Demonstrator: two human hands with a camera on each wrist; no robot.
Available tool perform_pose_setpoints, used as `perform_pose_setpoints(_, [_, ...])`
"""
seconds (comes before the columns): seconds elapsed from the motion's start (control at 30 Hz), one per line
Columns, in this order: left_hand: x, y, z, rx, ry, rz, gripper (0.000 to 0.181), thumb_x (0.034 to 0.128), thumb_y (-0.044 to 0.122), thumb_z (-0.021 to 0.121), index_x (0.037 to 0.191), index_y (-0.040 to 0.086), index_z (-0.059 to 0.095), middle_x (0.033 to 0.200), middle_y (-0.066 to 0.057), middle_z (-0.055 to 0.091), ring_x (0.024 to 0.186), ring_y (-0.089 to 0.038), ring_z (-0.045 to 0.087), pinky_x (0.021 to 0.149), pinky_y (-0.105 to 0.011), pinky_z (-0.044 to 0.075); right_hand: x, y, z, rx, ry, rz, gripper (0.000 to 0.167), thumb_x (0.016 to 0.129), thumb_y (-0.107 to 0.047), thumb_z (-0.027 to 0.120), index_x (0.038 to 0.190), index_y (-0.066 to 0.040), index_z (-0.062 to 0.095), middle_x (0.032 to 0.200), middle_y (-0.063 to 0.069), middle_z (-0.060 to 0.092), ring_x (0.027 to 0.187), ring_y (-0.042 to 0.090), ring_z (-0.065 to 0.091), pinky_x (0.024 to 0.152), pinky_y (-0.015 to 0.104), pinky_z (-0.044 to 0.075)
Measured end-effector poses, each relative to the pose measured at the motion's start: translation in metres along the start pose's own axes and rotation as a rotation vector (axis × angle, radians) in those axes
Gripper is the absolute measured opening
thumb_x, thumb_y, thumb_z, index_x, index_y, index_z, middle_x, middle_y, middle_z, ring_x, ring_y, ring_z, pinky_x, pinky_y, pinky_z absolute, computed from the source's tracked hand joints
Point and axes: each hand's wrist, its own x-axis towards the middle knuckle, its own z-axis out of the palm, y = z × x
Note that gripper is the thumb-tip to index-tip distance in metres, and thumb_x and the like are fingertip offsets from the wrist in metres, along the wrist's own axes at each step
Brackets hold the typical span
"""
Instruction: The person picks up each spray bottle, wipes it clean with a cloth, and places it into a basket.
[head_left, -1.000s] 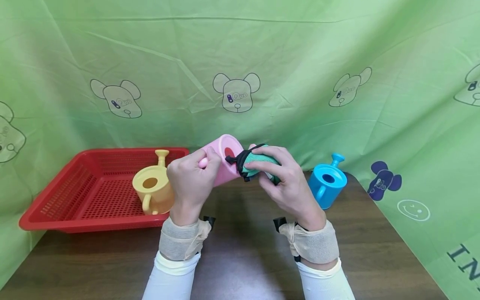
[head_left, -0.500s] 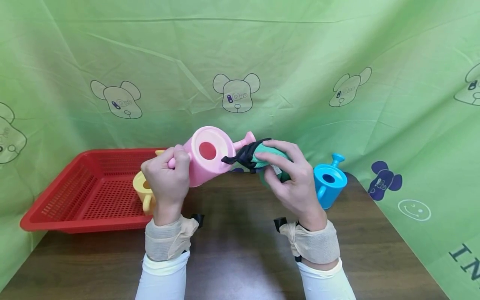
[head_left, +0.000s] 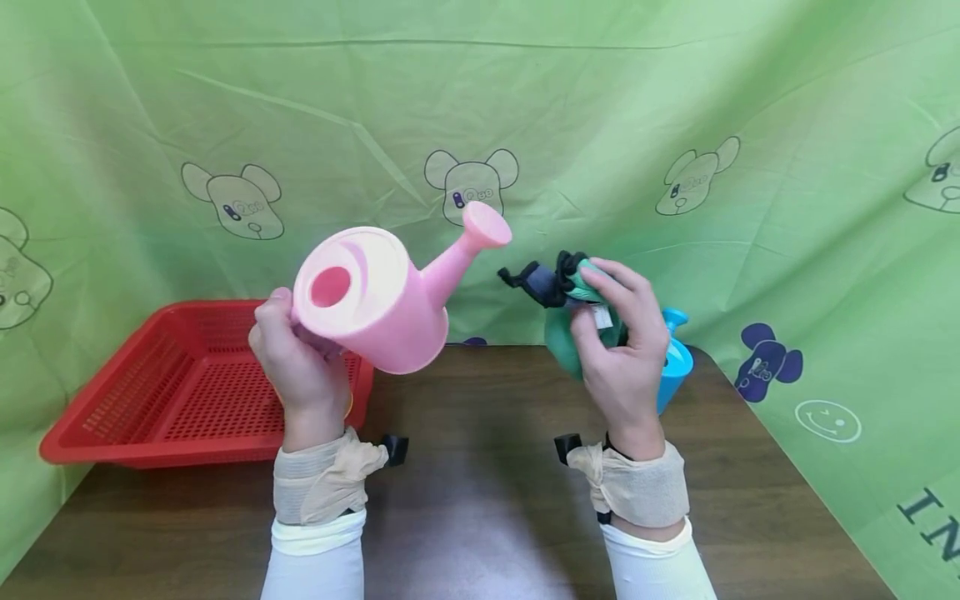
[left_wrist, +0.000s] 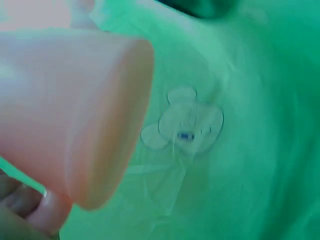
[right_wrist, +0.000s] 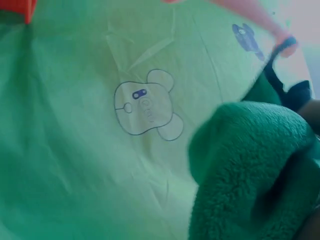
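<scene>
In the head view my left hand grips the handle of a pink watering can, which is held up and tilted, its spout pointing up and right. The can's pink body fills the left of the left wrist view. My right hand pinches a green cloth bundle with a black band, whose thin end points left toward the spout without touching it. Green fuzzy fabric hangs at the right of the right wrist view.
A red basket stands at the left on the brown table; a sliver of yellow shows behind my left wrist. The blue watering can is partly hidden behind my right hand. A green curtain hangs behind.
My left hand has moved left and the pink can has risen and turned, showing its spout. My right hand has drawn the green bundle away to the right and slightly up.
</scene>
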Motion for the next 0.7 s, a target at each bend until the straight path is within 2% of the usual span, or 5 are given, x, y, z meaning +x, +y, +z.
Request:
perform_pose_setpoints(0.13, [0.000,0.002,0.000,-0.168,-0.072,-0.070,0.035,0.0912,0.018,0.045,0.057,0.017,0.041,0.051,0.006,0.041,0.051,-0.008,0.029,0.052,-0.022,0.029,-0.003,0.002,0.002,0.013,-0.190,0.037,0.035,0.091,0.010,0.066,0.122,-0.001,0.076,0.130,0.017,0.070,0.124,0.021,0.065,0.107,0.027,0.050])
perform_pose_setpoints(0.33, [-0.008,0.005,-0.001,-0.192,-0.183,-0.046,0.038,0.0917,0.024,0.052,0.056,0.015,0.042,0.052,0.005,0.040,0.058,-0.014,0.025,0.060,-0.024,0.034,-0.006,0.001,0.006,0.014,-0.409,0.058,0.036,0.089,0.008,0.073,0.122,-0.005,0.076,0.131,0.014,0.069,0.125,0.021,0.064,0.108,0.025,0.051])
perform_pose_setpoints(0.53, [-0.016,0.006,-0.003,-0.048,-0.306,-0.092,0.040,0.0947,0.029,0.047,0.057,0.016,0.047,0.051,0.006,0.046,0.056,-0.014,0.033,0.062,-0.025,0.038,-0.009,0.001,0.004,0.035,-0.447,0.066,0.043,0.082,-0.003,0.088,0.124,-0.007,0.076,0.134,0.013,0.069,0.128,0.021,0.065,0.111,0.029,0.050])
perform_pose_setpoints(0.63, [-0.016,0.003,-0.006,0.038,-0.371,-0.106,0.043,0.0949,0.030,0.046,0.055,0.016,0.043,0.050,0.006,0.041,0.053,-0.013,0.032,0.056,-0.026,0.033,-0.008,0.002,0.003,0.084,-0.408,0.031,0.041,0.087,-0.004,0.083,0.126,-0.007,0.074,0.134,0.015,0.068,0.128,0.023,0.065,0.110,0.030,0.051])
perform_pose_setpoints(0.7, [-0.015,0.000,-0.007,0.147,-0.434,-0.080,0.045,0.0952,0.029,0.045,0.054,0.013,0.038,0.049,0.005,0.037,0.050,-0.013,0.028,0.051,-0.027,0.028,-0.007,0.001,0.003,0.139,-0.361,0.000,0.039,0.088,0.004,0.076,0.126,-0.005,0.074,0.134,0.016,0.068,0.127,0.025,0.065,0.107,0.030,0.052])
